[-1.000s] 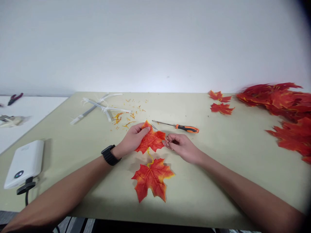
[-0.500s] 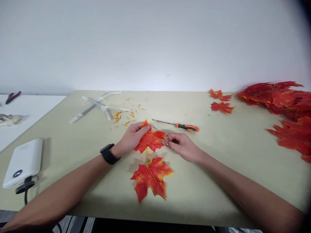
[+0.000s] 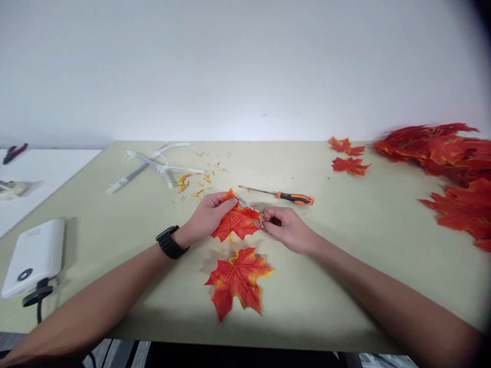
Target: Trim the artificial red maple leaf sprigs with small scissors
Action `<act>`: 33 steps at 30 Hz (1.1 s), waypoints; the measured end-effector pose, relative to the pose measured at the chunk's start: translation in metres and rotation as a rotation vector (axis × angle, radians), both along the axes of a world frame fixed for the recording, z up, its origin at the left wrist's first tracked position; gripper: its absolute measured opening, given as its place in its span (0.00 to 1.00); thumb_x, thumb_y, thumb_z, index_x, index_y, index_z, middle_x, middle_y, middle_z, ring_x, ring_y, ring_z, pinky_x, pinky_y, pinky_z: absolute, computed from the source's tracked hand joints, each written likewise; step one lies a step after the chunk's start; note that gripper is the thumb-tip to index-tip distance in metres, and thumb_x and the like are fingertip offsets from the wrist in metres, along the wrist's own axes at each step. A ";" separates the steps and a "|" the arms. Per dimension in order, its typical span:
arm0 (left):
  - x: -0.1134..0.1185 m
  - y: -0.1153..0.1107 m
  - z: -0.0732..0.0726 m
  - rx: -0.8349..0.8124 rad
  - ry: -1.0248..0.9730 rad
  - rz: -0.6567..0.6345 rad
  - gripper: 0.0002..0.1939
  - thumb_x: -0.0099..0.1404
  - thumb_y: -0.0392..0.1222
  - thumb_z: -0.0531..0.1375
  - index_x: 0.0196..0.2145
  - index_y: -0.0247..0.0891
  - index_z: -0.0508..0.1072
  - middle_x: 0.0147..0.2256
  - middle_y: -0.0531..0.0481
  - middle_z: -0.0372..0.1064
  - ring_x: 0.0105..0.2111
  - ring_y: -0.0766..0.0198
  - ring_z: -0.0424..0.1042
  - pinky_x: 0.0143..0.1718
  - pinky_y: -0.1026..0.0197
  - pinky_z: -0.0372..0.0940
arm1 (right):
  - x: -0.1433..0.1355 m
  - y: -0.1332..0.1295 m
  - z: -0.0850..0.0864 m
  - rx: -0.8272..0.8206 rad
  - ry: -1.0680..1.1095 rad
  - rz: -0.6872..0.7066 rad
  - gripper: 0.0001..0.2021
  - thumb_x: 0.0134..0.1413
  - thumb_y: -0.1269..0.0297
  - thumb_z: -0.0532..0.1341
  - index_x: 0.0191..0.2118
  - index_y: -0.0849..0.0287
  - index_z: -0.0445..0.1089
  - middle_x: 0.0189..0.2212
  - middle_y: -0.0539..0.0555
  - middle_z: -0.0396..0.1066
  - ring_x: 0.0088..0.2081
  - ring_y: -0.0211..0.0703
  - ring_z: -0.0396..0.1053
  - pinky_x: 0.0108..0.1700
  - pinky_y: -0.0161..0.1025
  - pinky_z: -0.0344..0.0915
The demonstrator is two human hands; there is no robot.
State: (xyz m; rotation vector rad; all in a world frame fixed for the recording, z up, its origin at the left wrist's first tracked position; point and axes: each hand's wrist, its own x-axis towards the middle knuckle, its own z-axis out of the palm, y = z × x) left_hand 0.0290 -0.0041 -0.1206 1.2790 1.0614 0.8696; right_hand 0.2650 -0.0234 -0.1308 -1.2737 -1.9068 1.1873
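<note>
While handling the upper leaf (image 3: 238, 225), expect next to no weight. Looks like thin printed cloth: soft across the face, probably a little stiffer along the veins. Seems neither slippery nor easily broken, except perhaps for fraying at the edges. Best taken flat near a lobe, well back from the blades. Keep the yellow stem (image 3: 237, 253) slack, for risk of dragging the lower leaf (image 3: 240, 283) along.

Sits just on the near side of the tip of the screwdriver (image 3: 282, 196), with the lower leaf farther out that same way, on the table (image 3: 345, 286). Clamped at the upper left lobe by the left hand (image 3: 210, 217), with thumb on the face and fingers largely hidden behind. On the near side of the screwdriver's handle, note the right hand (image 3: 289, 230) closed around the loops of the scissors (image 3: 251, 207). Cannot tell exactly how much cloth, if any, between the blades.

Against half a second ago, see a longer stretch of blade along the leaf's upper right edge. Find leaves and hands nearly unmoved relative to the screwdriver. Note also a slight slide of the whole view.
</note>
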 end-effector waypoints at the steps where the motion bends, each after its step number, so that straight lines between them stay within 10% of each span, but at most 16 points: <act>1: 0.000 0.000 -0.001 -0.001 0.007 -0.002 0.16 0.66 0.53 0.63 0.35 0.35 0.77 0.29 0.50 0.75 0.25 0.67 0.70 0.27 0.66 0.64 | 0.000 0.000 0.001 0.001 -0.002 0.002 0.14 0.56 0.61 0.58 0.24 0.56 0.53 0.23 0.46 0.54 0.26 0.36 0.51 0.29 0.37 0.47; 33: 0.005 -0.002 -0.007 0.031 0.067 0.018 0.14 0.67 0.50 0.62 0.32 0.36 0.74 0.27 0.53 0.71 0.23 0.69 0.66 0.26 0.66 0.61 | -0.001 0.000 -0.002 -0.018 0.000 0.033 0.15 0.57 0.61 0.57 0.24 0.57 0.53 0.22 0.46 0.53 0.26 0.35 0.50 0.28 0.36 0.48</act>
